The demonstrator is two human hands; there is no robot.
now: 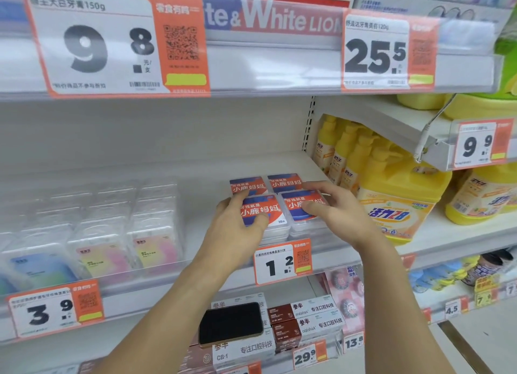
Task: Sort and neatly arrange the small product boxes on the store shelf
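Small clear boxes with red-and-blue labels stand in two stacked columns near the front of the middle shelf (212, 275), with two more behind them. My left hand (237, 225) grips the front left box (264, 210), thumb on its lower label and fingers along its left side. My right hand (333, 208) holds the front right box (300, 201), thumb on its label, fingers over its far edge. The two rear boxes (247, 185) (285, 182) sit untouched.
Rows of clear boxes with pastel labels (151, 233) fill the shelf's left part. Yellow detergent bottles (391, 197) stand close to the right. A price tag (282, 261) hangs on the shelf edge. A black phone (230, 323) lies on cartons on the lower shelf.
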